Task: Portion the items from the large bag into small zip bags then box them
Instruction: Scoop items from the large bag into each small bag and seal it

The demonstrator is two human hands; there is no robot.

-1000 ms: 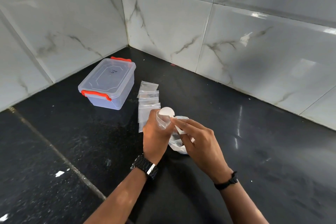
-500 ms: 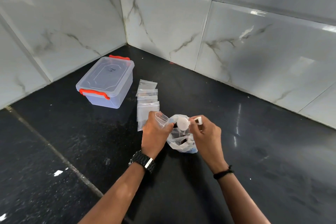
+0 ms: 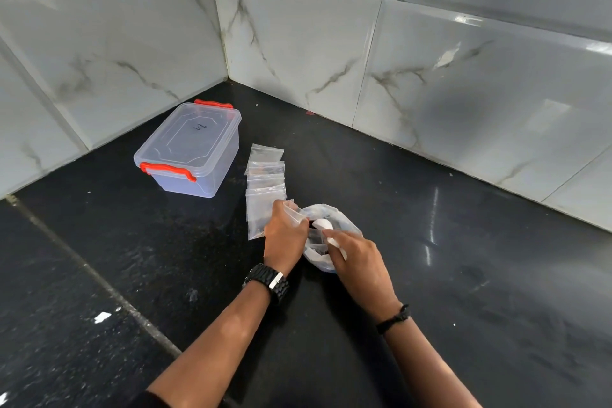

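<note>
My left hand [image 3: 285, 235] grips a small clear zip bag [image 3: 295, 211] by its mouth, just left of the large crumpled plastic bag [image 3: 341, 225] on the black counter. My right hand [image 3: 356, 253] pinches a small white item [image 3: 334, 243] at the large bag's near side. A round white piece [image 3: 322, 224] shows inside the large bag between my hands. A row of several small zip bags [image 3: 266, 175] lies flat behind my left hand. The clear lidded box with red clips [image 3: 190, 147] stands shut at the back left.
Marble-look tiled walls [image 3: 298, 36] meet in a corner behind the box. The black counter [image 3: 463, 258] stretches right and forward; a pale joint line [image 3: 99, 281] crosses it at the left. A white scrap [image 3: 102, 317] lies near the left front.
My right hand has dropped from above the large bag to its near side, still pinching a white item. The left hand keeps holding the small bag in place.
</note>
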